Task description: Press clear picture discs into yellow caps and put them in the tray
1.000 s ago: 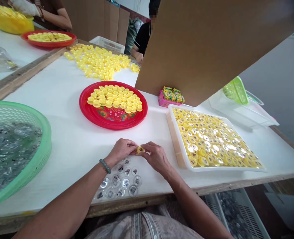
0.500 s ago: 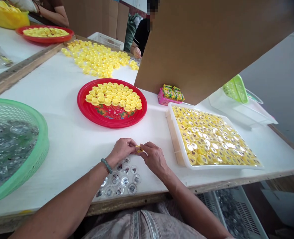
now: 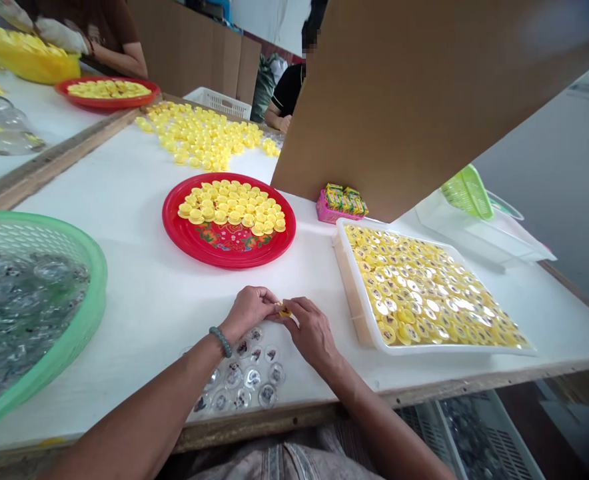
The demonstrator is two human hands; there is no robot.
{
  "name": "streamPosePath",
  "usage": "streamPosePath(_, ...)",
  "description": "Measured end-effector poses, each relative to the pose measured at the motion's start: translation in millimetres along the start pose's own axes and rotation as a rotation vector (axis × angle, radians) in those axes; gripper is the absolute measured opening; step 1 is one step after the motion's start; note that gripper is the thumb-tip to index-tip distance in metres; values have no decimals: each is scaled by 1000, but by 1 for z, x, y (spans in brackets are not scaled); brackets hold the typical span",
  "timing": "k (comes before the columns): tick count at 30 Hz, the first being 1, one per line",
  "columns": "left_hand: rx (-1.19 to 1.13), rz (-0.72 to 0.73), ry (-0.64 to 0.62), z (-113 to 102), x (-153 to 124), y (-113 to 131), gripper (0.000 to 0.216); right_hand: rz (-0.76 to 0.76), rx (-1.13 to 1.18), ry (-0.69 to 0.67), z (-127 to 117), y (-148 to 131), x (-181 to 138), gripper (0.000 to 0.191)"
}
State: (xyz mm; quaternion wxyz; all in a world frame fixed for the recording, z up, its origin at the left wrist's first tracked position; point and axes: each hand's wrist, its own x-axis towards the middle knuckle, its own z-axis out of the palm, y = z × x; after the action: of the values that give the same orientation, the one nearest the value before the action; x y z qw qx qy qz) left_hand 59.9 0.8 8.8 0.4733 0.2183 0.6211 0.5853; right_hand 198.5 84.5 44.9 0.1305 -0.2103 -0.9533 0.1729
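Observation:
Between my two hands, just above the table's near part, is a small yellow plastic cup-shaped piece [image 3: 284, 310]. The fingers of my left hand [image 3: 252, 310] pinch its left side, and my right hand [image 3: 312, 330] grips the right side with thumb and fingers. A dark print shows on the piece. Below my hands lie several clear round discs [image 3: 252, 379] with dark printed pictures. Farther back, a red tray [image 3: 214, 257] carries many yellow pieces [image 3: 234, 207] on its far half. To the right, a white bin [image 3: 357, 313] is full of yellow pieces with printed, shiny tops.
A green basket [image 3: 97, 280] of clear pieces stands at left. Loose yellow pieces [image 3: 204, 133] lie at the back. A cardboard sheet [image 3: 374, 100] leans behind a pink basket [image 3: 330, 215] of small packets. Two people [image 3: 287, 93] work across the table.
The whole view has shifted, so the table appears slightly lower and farther right. Both hands still hold the yellow piece, with its dark print now more visible.

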Motion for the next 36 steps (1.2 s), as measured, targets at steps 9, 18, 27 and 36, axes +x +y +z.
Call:
streamPosePath(9, 118, 21, 160, -10, -2, 23, 19, -9, -210, 80, -43, 24, 42, 17)
streamPosePath(18, 220, 59, 243, -24, 4, 23, 17, -41, -257, 63, -32, 26, 199, 15)
streamPosePath(27, 282, 59, 280, -25, -4, 40, 18, -238, -300, -64, 13, 3, 222, 18)
streamPosePath(36, 323, 97, 304, -28, -5, 41, 19, -239, -338, -70, 18, 5, 219, 25)
